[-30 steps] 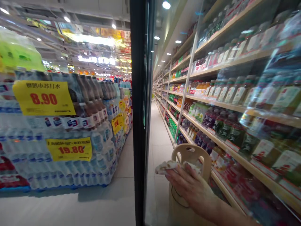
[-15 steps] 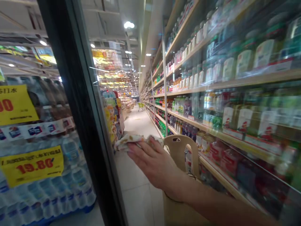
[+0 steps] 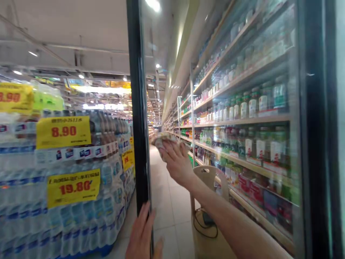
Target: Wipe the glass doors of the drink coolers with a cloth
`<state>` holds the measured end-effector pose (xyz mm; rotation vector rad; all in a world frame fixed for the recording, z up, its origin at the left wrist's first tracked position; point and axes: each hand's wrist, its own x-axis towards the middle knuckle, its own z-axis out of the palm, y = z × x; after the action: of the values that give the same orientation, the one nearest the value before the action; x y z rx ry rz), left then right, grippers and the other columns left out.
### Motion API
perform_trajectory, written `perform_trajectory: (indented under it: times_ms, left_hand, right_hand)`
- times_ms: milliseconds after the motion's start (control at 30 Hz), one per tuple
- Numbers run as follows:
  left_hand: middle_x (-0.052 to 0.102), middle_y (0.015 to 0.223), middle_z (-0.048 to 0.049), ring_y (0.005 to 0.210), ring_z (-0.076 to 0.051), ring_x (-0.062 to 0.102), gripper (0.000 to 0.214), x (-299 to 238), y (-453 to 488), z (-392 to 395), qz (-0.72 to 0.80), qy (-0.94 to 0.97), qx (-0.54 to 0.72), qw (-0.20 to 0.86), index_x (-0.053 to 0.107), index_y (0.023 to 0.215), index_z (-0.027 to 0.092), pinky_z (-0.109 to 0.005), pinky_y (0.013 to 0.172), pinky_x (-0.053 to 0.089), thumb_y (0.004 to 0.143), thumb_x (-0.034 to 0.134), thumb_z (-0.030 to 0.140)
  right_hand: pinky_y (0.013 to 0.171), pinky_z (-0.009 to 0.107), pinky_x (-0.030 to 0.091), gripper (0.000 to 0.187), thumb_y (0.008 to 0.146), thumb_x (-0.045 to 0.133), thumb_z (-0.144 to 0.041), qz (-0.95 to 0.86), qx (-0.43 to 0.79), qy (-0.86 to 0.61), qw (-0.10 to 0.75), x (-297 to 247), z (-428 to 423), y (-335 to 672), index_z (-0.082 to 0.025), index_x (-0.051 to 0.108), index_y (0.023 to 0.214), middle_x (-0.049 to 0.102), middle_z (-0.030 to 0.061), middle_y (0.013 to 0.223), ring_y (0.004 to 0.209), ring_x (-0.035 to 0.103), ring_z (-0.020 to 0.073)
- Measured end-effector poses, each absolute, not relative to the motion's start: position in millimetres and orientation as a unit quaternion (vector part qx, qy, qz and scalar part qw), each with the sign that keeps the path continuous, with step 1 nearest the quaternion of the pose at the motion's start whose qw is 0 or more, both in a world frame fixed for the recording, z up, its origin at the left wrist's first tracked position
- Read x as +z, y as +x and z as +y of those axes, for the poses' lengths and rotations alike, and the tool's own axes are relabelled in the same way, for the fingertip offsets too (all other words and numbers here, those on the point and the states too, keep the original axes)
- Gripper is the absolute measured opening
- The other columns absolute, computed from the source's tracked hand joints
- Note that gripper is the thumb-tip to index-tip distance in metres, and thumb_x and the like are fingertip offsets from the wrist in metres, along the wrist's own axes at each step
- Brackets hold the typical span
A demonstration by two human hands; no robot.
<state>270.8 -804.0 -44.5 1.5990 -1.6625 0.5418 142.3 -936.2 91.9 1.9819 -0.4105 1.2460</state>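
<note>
My right hand (image 3: pixel 176 162) presses a patterned cloth (image 3: pixel 160 140) flat against the glass pane of a door. The cloth is crumpled and shows past the fingertips. My left hand (image 3: pixel 141 235) is low in the view, its fingers extended and apart against the door's black frame (image 3: pixel 140 144). Nothing is held in it. The frame stands upright along the left edge of the glass, and another dark upright (image 3: pixel 312 144) is on the right.
Shelves of bottled drinks (image 3: pixel 253 108) show in the glass on the right. A beige chair (image 3: pixel 211 172) with a black cable (image 3: pixel 206 235) on it stands below my right arm. To the left are stacked packs of bottles (image 3: pixel 81 216) with yellow price signs (image 3: pixel 63 132).
My right hand and the cloth have moved up the glass. My left hand has come into view at the frame. The view has turned left, showing more of the stacked bottles.
</note>
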Motion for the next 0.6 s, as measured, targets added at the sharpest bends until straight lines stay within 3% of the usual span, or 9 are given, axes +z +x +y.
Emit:
perform_trajectory:
  times_ms: [67, 200, 367, 533, 600]
  left_hand:
    - [0.024, 0.149, -0.0110, 0.136, -0.029, 0.023, 0.058, -6, 265, -828, -0.630, 0.562, 0.323, 0.427, 0.024, 0.140, 0.025, -0.055, 0.106, 0.029, 0.086, 0.042, 0.034]
    - [0.020, 0.150, -0.0140, 0.139, -0.027, 0.017, 0.069, 43, 253, -851, -0.624, 0.431, 0.488, 0.433, 0.011, 0.144, 0.017, -0.047, 0.110, 0.023, 0.086, 0.045, 0.033]
    - [0.019, 0.150, -0.0123, 0.139, -0.023, 0.014, 0.068, 44, 239, -838, -0.598, 0.427, 0.492, 0.467, 0.011, 0.144, 0.018, -0.042, 0.112, 0.018, 0.086, 0.046, 0.028]
    - [0.025, 0.148, -0.0130, 0.139, -0.025, 0.016, 0.060, 53, 227, -847, -0.577, 0.455, 0.456, 0.503, 0.018, 0.143, 0.021, -0.049, 0.111, 0.016, 0.088, 0.043, 0.028]
    - [0.027, 0.147, -0.0130, 0.139, -0.025, 0.016, 0.056, 57, 224, -849, -0.586, 0.461, 0.442, 0.499, 0.024, 0.141, 0.021, -0.051, 0.111, 0.016, 0.088, 0.043, 0.029]
  right_hand:
    - [0.110, 0.050, 0.018, 0.050, 0.084, 0.043, -0.023, -0.119, 0.446, 0.794, 0.394, 62, -925, 138, -0.020, 0.041, 0.134, 0.039, 0.0085, 0.142, 0.133, 0.028, 0.0238]
    - [0.109, 0.049, 0.021, 0.050, 0.085, 0.042, -0.025, -0.107, 0.452, 0.775, 0.429, 56, -919, 109, -0.022, 0.039, 0.135, 0.044, 0.0075, 0.138, 0.135, 0.026, 0.0228]
    - [0.103, 0.057, 0.026, 0.057, 0.086, 0.035, -0.023, -0.286, 0.643, 0.608, 0.367, 117, -921, 79, -0.021, 0.023, 0.142, 0.036, 0.0139, 0.142, 0.136, 0.022, 0.0279]
    - [0.108, 0.049, 0.024, 0.061, 0.084, 0.040, -0.021, -0.195, 0.505, 0.713, 0.445, 95, -924, 59, -0.023, 0.023, 0.142, 0.041, 0.0098, 0.139, 0.135, 0.026, 0.0229]
    - [0.106, 0.051, 0.026, 0.058, 0.085, 0.038, -0.021, -0.241, 0.551, 0.676, 0.425, 83, -930, 45, -0.022, 0.026, 0.141, 0.043, 0.0127, 0.138, 0.135, 0.027, 0.0239]
